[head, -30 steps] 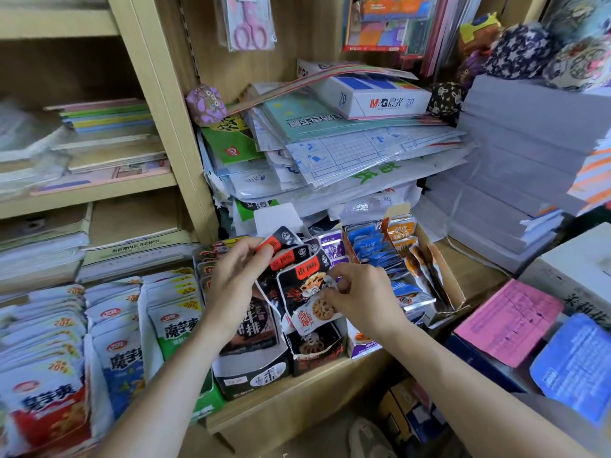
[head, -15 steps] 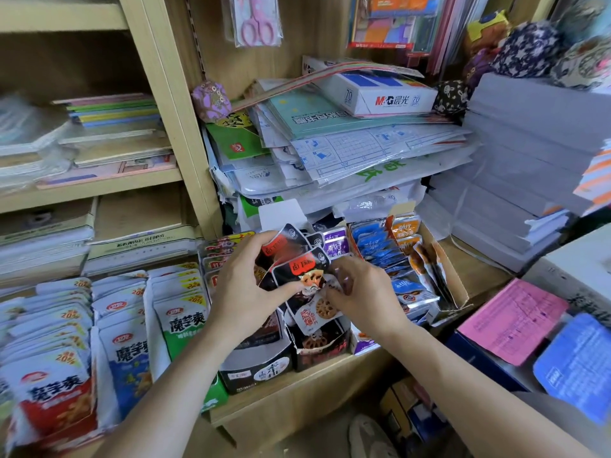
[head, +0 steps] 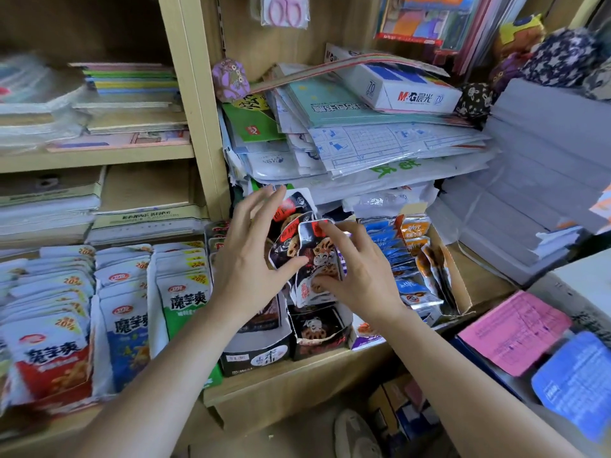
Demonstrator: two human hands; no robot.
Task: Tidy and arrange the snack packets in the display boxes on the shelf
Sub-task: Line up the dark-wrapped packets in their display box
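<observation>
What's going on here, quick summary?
A person is sorting snacks at a shop shelf. The right hand holds a bunch of black lotus-root packets between fingers and thumb, over their torn black display box. The left hand, fingers spread, steadies the bunch from the side with its thumb. The bunch sticks up above the box, apparently not yet pushed down. The next box to the right holds blue and orange packets; konjac packets lie in rows to the left.

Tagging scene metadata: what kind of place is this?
Probably a small stationery-and-snack shop: snack packets filed in display boxes, stacked exercise books, packaged scissors hanging above.
</observation>
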